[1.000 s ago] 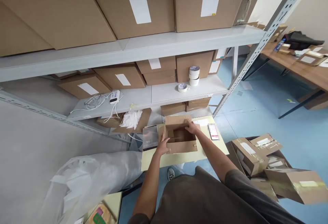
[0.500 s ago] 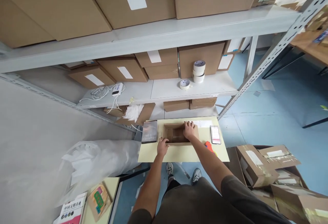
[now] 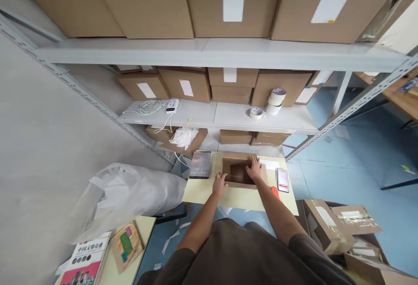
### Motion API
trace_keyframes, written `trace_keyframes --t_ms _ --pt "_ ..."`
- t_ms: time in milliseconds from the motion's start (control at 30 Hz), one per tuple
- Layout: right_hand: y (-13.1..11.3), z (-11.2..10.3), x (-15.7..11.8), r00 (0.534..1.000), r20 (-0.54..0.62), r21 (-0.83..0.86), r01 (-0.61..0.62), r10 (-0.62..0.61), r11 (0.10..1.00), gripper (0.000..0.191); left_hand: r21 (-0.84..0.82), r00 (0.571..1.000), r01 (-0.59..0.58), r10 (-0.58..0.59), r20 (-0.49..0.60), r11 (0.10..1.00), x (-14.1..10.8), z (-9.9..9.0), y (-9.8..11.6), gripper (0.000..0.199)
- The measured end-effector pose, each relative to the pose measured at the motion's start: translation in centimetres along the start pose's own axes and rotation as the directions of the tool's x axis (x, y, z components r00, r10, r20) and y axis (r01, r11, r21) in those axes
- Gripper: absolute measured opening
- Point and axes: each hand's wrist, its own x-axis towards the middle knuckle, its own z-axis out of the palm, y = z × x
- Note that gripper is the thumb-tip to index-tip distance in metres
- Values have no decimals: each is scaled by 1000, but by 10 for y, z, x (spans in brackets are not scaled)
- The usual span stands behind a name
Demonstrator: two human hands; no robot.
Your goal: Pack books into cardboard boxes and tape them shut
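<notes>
A small cardboard box (image 3: 240, 184) with its top open stands on a pale yellow tabletop (image 3: 209, 196). My left hand (image 3: 220, 184) grips the box at its near left corner, fingers bent over the edge. At the right side my right hand (image 3: 255, 169) holds the wall, its fingers reaching toward the far corner. Inside, only brown cardboard shows. A book with a dark grey cover (image 3: 200, 164) lies left of the box. To the right are a phone (image 3: 282, 180) and a red object (image 3: 275, 192), partly hidden by my right forearm.
Behind the table rises a metal shelf (image 3: 225, 55) with large cartons, tape rolls (image 3: 256, 113) and a power strip (image 3: 172, 106). A white plastic sack (image 3: 150, 189) sits at left, above books (image 3: 86, 259). Used cartons (image 3: 326, 224) fill a big box at right.
My view has turned, so the shelf and table appear shifted to the right. The right-hand fingers have closed further over the box's right wall. The box stays between both hands.
</notes>
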Motion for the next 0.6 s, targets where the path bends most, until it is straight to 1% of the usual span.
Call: trace_keyframes --t_ms 67,133,200,233,267,300,367,400,467,533,600 --pt "-22 13 -9 998 -56 18 -7 8 1000 78 -47 999 -5 7 54 999 0 1 -5 77" --pt "-50 31 -17 996 -79 38 52 -49 998 73 -95 994 -32 42 105 995 -1 1 -13 92" --pt "-81 51 -22 990 -57 61 135 -132 989 70 -136 984 -111 128 122 984 -1 -2 -26 108" --pt "-96 61 -23 985 -36 75 170 -168 983 70 -153 975 -166 185 119 974 -2 -6 -34 112" --pt "-111 71 -23 980 -13 91 198 -198 976 69 -169 964 -223 243 105 960 -2 -10 -44 110" --pt "-125 82 -22 975 13 105 218 -220 970 69 -185 953 -272 290 81 944 -1 -15 -55 104" --pt "-151 105 -19 969 68 121 229 -238 966 68 -213 945 -317 328 16 924 2 -27 -79 82" --pt "-161 117 -18 969 95 118 219 -230 969 67 -224 951 -306 310 -17 925 6 -34 -93 73" --pt "-177 142 -16 967 160 104 183 -198 978 66 -232 976 -219 210 -63 948 17 -48 -121 63" --pt "-185 166 -15 957 242 94 144 -163 985 68 -225 994 -103 90 -66 969 32 -61 -149 63" --pt "-185 188 -13 942 313 88 97 -120 991 71 -220 999 6 -15 -41 975 51 -71 -177 68"
